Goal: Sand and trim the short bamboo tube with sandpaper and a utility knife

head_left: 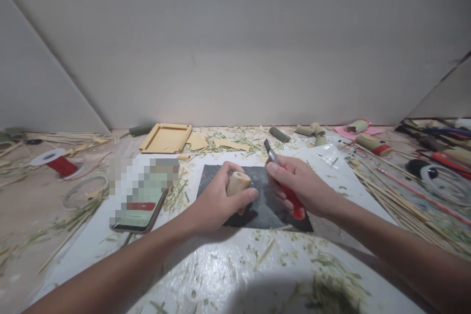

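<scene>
In the middle, my left hand point(222, 196) is closed around a short bamboo tube point(238, 184), its hollow cut end facing up and to the right. My right hand point(300, 181) grips a utility knife point(292, 200) with a red handle. The knife's metal blade point(270, 148) points up and to the left, apart from the tube. Beneath both hands lies a dark sheet point(263, 216), resting on a white board point(206, 255) strewn with green and pale shavings.
A phone point(142, 201), partly pixelated, lies left of my hands. Further left stands a spool of red thread point(61, 162). A yellow tray point(165, 138) and bamboo pieces point(279, 134) sit along the back wall. Thin bamboo sticks point(401, 201) and tools point(449, 157) are on the right.
</scene>
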Tool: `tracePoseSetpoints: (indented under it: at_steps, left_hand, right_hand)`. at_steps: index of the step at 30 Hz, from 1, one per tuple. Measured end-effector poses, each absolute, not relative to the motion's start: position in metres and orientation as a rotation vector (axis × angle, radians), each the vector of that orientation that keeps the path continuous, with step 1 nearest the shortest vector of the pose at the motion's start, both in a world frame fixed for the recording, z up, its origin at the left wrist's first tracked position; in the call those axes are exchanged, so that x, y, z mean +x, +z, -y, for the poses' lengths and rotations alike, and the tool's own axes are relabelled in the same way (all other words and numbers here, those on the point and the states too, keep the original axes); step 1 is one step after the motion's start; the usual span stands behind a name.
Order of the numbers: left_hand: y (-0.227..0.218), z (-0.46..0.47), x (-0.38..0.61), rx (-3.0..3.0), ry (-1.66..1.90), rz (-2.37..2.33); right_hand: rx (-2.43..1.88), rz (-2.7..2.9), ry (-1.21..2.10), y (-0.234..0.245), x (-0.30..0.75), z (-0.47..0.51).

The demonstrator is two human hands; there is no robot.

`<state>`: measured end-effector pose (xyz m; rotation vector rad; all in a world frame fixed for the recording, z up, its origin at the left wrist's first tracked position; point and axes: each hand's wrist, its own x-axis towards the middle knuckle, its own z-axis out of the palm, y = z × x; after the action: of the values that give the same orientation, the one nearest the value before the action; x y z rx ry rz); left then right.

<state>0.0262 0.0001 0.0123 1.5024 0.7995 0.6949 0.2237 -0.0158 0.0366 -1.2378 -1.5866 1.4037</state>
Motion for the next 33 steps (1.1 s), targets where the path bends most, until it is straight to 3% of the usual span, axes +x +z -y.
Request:
tracePoseSetpoints:
  at_steps: [3, 9, 33]
  left_hand:
    - [0.016, -0.003, 0.023, 1.585, 0.66, -0.82]
    - [0.021, -0.008, 0.021, 1.959, 0.569, -0.89]
    - [-0.004, -0.007, 0.024, 2.276, 0.515, -1.036]
  right_hand:
    - [-1.433, 1.872, 1.161, 0.043, 0.229, 0.017]
    - [-1.36, 2.426, 0.734, 0.046, 0.233, 0.018]
    - [-1.395, 2.437, 1.149, 0.033, 0.226, 0.018]
